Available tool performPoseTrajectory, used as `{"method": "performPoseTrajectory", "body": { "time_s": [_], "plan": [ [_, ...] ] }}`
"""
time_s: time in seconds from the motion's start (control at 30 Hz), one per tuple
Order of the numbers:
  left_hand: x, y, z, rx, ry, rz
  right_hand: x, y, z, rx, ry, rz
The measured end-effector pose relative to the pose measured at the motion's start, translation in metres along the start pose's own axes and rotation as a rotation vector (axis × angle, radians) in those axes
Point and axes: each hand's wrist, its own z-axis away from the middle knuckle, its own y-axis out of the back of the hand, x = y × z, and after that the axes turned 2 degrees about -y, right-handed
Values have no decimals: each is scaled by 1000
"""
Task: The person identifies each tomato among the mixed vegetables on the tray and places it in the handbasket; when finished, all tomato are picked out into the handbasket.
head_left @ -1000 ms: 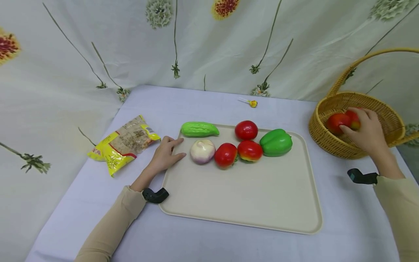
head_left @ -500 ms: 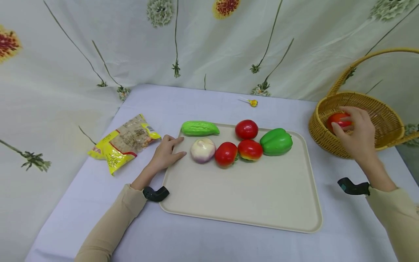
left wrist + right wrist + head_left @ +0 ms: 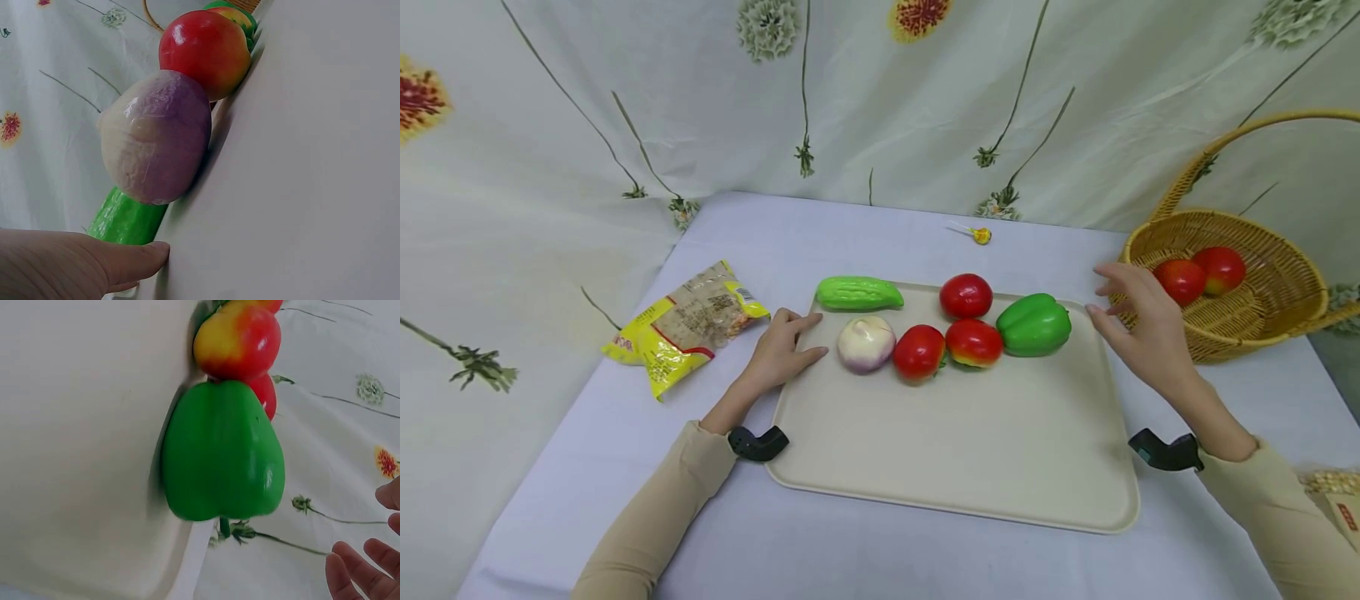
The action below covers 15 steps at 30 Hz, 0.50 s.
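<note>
My left hand [image 3: 778,352] rests at the left edge of the beige tray [image 3: 955,450], thumb and forefinger spread over its rim. Near it on the tray lie a green bitter-gourd-shaped vegetable [image 3: 859,293] and a white and purple turnip-like vegetable [image 3: 156,137]. My right hand [image 3: 1150,329] hovers by the tray's back right corner with loosely bent fingers and nothing in them. To its left sits a green bell pepper [image 3: 222,453], beside several red tomato-like fruits [image 3: 973,344]. In the wicker basket [image 3: 1292,321], partly behind the hand, are two red fruits [image 3: 1220,270].
A yellow snack bag [image 3: 688,325] lies left of the tray. Behind the tray is a lollipop [image 3: 980,236]. The basket's tall handle [image 3: 1180,179] arches up at the right. A floral cloth [image 3: 887,100] hangs behind the table.
My right hand has left the basket and moved left and toward me, to the tray's right edge. Both red fruits stay in the basket. My left hand keeps its place.
</note>
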Motion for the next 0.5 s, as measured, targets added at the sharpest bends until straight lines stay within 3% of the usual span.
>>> {"method": "performPoseTrajectory", "body": {
  "time_s": [0.23,0.5],
  "plan": [
    [-1,0,0,4,-4,-11,-17,-26,4,-97,41,-69],
    [-2,0,-1,5,-2,-7,-35,-52,4,-269,36,-153]
  ]
}}
